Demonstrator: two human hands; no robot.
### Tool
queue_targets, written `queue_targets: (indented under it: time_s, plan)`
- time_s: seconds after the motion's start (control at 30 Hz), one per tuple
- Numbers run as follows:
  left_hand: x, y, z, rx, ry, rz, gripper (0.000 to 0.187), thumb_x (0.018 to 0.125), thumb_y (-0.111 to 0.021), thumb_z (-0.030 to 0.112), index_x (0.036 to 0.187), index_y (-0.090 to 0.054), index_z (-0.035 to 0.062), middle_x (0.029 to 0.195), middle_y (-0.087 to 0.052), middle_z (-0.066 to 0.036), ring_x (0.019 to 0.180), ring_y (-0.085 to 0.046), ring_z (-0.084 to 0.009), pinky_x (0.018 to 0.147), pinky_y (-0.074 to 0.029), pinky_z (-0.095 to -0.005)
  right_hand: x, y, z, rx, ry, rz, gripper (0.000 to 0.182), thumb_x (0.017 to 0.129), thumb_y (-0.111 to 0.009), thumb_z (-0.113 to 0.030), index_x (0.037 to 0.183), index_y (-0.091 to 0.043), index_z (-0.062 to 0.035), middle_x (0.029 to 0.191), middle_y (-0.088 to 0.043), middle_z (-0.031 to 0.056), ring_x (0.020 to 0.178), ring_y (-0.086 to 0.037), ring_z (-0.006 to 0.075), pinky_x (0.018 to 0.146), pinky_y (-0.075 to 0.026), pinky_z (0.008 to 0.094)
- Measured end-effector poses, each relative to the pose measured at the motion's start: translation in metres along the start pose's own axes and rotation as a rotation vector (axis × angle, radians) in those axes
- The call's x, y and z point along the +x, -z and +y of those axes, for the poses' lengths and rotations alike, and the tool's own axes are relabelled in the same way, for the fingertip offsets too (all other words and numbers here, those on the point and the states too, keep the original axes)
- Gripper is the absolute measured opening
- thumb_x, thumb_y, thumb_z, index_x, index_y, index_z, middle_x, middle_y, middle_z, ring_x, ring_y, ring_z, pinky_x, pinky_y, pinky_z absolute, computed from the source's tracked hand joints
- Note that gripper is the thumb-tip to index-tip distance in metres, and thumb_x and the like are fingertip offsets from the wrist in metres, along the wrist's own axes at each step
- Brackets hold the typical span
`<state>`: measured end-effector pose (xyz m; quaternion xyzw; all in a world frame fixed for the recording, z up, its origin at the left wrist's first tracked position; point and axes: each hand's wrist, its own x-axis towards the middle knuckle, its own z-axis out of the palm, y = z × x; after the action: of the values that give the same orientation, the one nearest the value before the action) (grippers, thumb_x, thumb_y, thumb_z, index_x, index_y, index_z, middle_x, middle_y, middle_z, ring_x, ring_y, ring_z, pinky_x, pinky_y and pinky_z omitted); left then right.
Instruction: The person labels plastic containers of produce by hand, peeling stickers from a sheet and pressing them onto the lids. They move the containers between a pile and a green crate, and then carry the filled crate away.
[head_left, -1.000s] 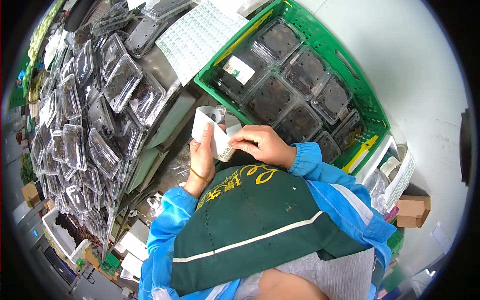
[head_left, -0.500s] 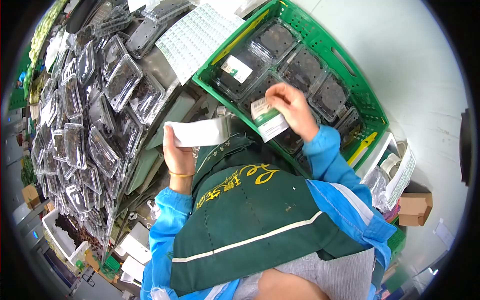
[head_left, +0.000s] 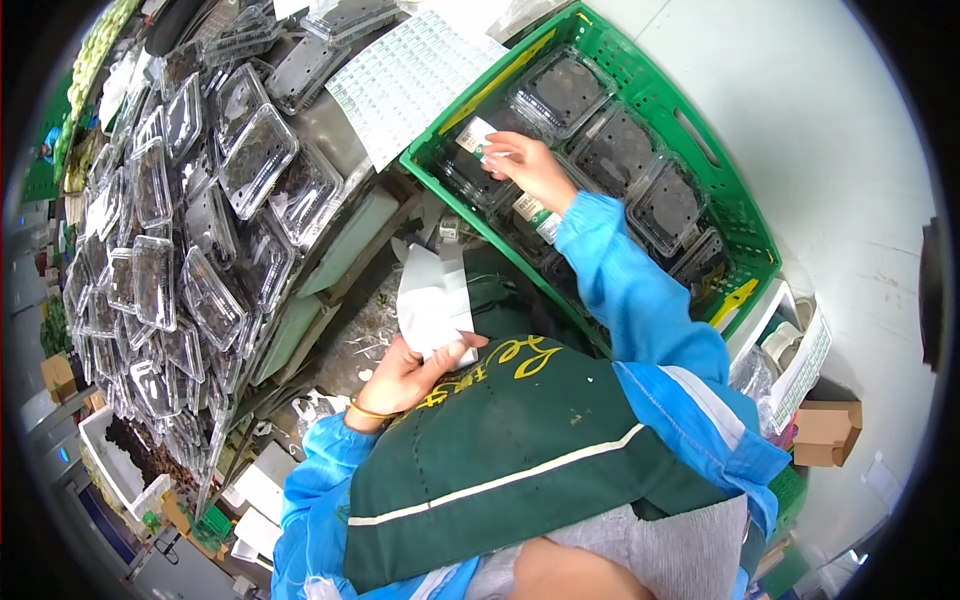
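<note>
My left hand (head_left: 405, 375) grips a strip of white label paper (head_left: 435, 295) in front of the green apron, thumb pressed on it. My right hand (head_left: 530, 168) is over the green crate (head_left: 693, 122), its fingertips bent at the white label (head_left: 475, 137) on a clear-lidded box at the crate's left side. Whether the fingertips pinch that label cannot be made out. Just below this hand, a green and white label (head_left: 537, 216) lies on another box. More clear boxes with dark contents (head_left: 612, 150) fill the crate.
On the left, a metal table holds a big pile of clear boxes (head_left: 258, 160). A printed sheet of labels (head_left: 405, 85) lies between pile and crate. A white container (head_left: 800, 375) and a cardboard box (head_left: 828, 433) stand at the right.
The green and white label has left my right hand and lies on a box. That hand moved up and left to another label. My left hand moved down and right with the strip, now upright.
</note>
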<state>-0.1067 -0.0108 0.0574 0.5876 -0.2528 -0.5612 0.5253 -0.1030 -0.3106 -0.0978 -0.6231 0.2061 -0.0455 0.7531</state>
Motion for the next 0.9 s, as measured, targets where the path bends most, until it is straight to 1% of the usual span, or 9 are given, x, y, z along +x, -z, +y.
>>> queue_targets:
  time_s: [0.07,0.17,0.3,0.37,0.47,0.67,0.83,0.87,0.9]
  plan:
    - [0.008,-0.002,-0.006,-0.066,0.056,0.188,0.025,0.097,-0.050,0.020,0.106,-0.065,0.0026,0.091,-0.064,-0.001,0.086,-0.056,-0.0083,0.077,-0.045,-0.0247,0.025,-0.002,0.020,-0.035,0.025,0.115,0.036,0.084,-0.058,0.000,0.120,-0.053,0.0043,0.113,-0.061,0.0117,0.092,-0.063,0.0177,0.076,-0.050,0.0278]
    - [0.024,0.009,-0.029,-0.029,-0.024,0.461,0.029,0.099,-0.045,0.023,0.103,-0.066,0.0025,0.085,-0.063,0.000,0.079,-0.055,-0.0073,0.071,-0.045,-0.0241,0.030,-0.003,0.017,-0.074,0.160,0.396,0.029,0.087,-0.056,-0.002,0.116,-0.057,0.0030,0.106,-0.065,0.0098,0.091,-0.063,0.0163,0.080,-0.049,0.0255]
    - [0.042,0.017,-0.033,-0.599,0.060,0.582,0.033,0.098,-0.048,0.029,0.104,-0.064,0.0005,0.089,-0.063,-0.002,0.082,-0.058,-0.0101,0.074,-0.046,-0.0250,-0.060,-0.041,-0.058,0.096,0.037,-0.295,0.024,0.083,-0.064,-0.007,0.105,-0.063,0.0001,0.100,-0.067,0.0086,0.090,-0.063,0.0170,0.081,-0.049,0.0295]
    - [0.048,0.020,-0.042,-0.613,0.043,0.611,0.034,0.097,-0.049,0.029,0.106,-0.062,-0.0008,0.093,-0.065,-0.005,0.084,-0.060,-0.0117,0.076,-0.048,-0.0259,-0.088,-0.057,-0.056,-0.307,0.356,-0.496,0.024,0.081,-0.067,-0.009,0.103,-0.065,-0.0026,0.095,-0.067,0.0089,0.085,-0.063,0.0191,0.078,-0.049,0.0320]
    - [0.055,0.018,-0.046,-0.635,0.026,0.570,0.031,0.098,-0.048,0.028,0.105,-0.062,0.0008,0.095,-0.064,-0.005,0.084,-0.060,-0.0118,0.077,-0.048,-0.0258,-0.106,-0.069,-0.047,-0.407,0.349,-0.435,0.022,0.078,-0.069,-0.011,0.099,-0.068,-0.0053,0.088,-0.065,0.0127,0.081,-0.062,0.0283,0.074,-0.048,0.0360]
    - [0.062,0.017,-0.059,-0.711,0.144,0.562,0.032,0.097,-0.049,0.031,0.105,-0.062,0.0030,0.092,-0.064,-0.005,0.083,-0.060,-0.0140,0.076,-0.049,-0.0288,-0.131,-0.067,-0.033,-0.504,0.649,-0.238,0.014,0.077,-0.069,-0.004,0.091,-0.069,-0.0040,0.092,-0.065,0.0104,0.087,-0.061,0.0254,0.077,-0.049,0.0360]
    - [0.066,0.036,-0.077,-0.698,-0.029,0.785,0.033,0.096,-0.048,0.033,0.109,-0.054,0.0042,0.098,-0.062,-0.007,0.092,-0.061,-0.0193,0.080,-0.050,-0.0340,-0.154,-0.040,-0.048,-0.137,0.480,-0.045,0.012,0.076,-0.066,0.005,0.087,-0.065,0.0001,0.101,-0.064,0.0114,0.100,-0.059,0.0254,0.089,-0.046,0.0349]
    - [0.062,0.043,-0.072,-0.716,-0.073,0.803,0.031,0.096,-0.048,0.033,0.108,-0.054,0.0052,0.098,-0.062,-0.007,0.092,-0.061,-0.0195,0.083,-0.049,-0.0361,-0.160,-0.021,-0.050,-0.075,0.404,0.009,0.010,0.079,-0.064,0.005,0.088,-0.064,0.0006,0.099,-0.064,0.0106,0.096,-0.060,0.0189,0.086,-0.047,0.0314]
    - [0.057,0.045,-0.063,-0.733,-0.116,0.818,0.030,0.096,-0.048,0.034,0.106,-0.055,0.0062,0.098,-0.062,-0.007,0.091,-0.061,-0.0198,0.086,-0.048,-0.0381,-0.169,-0.001,-0.057,-0.011,0.083,0.090,0.009,0.085,-0.062,-0.003,0.092,-0.064,0.0007,0.093,-0.066,0.0062,0.088,-0.060,0.0118,0.081,-0.048,0.0283]
